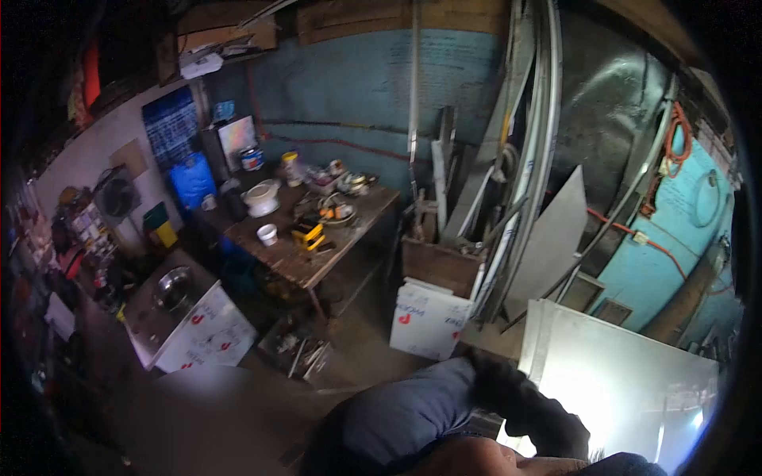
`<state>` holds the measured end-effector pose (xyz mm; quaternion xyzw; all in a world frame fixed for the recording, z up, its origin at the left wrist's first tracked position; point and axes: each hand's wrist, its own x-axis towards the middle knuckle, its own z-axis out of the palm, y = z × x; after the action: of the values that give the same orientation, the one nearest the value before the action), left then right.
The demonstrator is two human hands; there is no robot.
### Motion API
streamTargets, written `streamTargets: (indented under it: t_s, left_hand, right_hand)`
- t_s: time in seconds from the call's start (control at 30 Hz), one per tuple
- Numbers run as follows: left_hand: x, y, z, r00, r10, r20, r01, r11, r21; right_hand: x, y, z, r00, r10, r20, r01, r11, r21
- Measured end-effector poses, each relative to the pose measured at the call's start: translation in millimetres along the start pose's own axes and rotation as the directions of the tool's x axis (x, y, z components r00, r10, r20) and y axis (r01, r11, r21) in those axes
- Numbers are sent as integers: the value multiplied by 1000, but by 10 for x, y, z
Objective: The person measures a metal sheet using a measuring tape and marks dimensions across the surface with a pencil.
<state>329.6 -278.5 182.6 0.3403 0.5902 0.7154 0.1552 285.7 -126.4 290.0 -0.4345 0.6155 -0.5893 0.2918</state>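
At the bottom edge a dark blue clothed limb (401, 412) bends upward, with a black lumpy shape (528, 401) reaching from it towards the right. This black shape may be a gloved hand, but no separate fingers show. Bare skin (472, 456) appears below it, too cropped to tell which body part it is. Beside the black shape lies a large pale sheet (635, 357), with a very bright glare across its surface. Whether anything is held is hidden. My left hand does not show.
A cluttered wooden table (357, 230) carries a yellow tool (308, 236) and a white cup (267, 234). Long metal lengths (532, 159) lean on the wall behind a film-covered white box (429, 321). Another film-covered box (210, 333) and a scrap bin (298, 353) stand left.
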Motion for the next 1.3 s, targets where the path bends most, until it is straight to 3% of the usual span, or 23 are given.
streamTargets:
  t_s: [0.13, 0.33, 0.53, 0.77, 0.9, 1.0, 1.07, 1.13, 1.17, 1.23, 1.27, 1.3]
  left_hand:
    - [-482, 39, -468, 953, -81, -290, 95, 995, 36]
    - [-795, 55, -812, 857, -156, -492, 187, 982, 14]
    - [-867, 93, -760, 838, -139, -528, 171, 985, 11]
    - [-913, 224, -515, 867, -24, -499, 49, 998, 37]
    - [-682, 293, -454, 933, 115, -341, -118, 993, 12]
    - [-388, 398, -415, 945, 324, -44, -327, 934, -145]
    - [-156, 489, -420, 860, 454, 234, -352, 859, -373]
    - [47, 570, -417, 730, 447, 517, -162, 848, -504]
    - [209, 603, -465, 632, 417, 653, -43, 860, -508]
    - [610, 650, -587, 334, 388, 859, 126, 885, -449]
    - [772, 550, -856, 323, 205, 924, 96, 964, -247]
    - [1001, 551, -1006, 423, 208, 882, -52, 977, -206]
  right_hand:
    - [110, 155, 112, 997, -3, 79, 2, 1000, 7]
    - [122, 439, 237, 990, -28, 139, 25, 999, 28]
    - [272, 691, 277, 982, -30, 188, 19, 998, 57]
    - [530, 721, 210, 984, -6, 179, 6, 1000, -1]
    - [415, 496, 30, 991, -54, 119, 65, 994, -85]
    - [21, 206, -87, 989, -148, 2, 146, 973, -180]
    - [-341, -78, -97, 962, -253, -100, 218, 937, -274]
    - [-739, -362, 110, 909, -351, -225, 248, 890, -383]
    - [-932, -525, 220, 869, -414, -270, 266, 852, -451]
    - [-1192, -803, 623, 777, -527, -343, 259, 765, -590]
    - [-1211, -921, 782, 702, -608, -370, 247, 696, -675]
    - [-1232, -1061, 921, 661, -639, -394, 214, 663, -718]
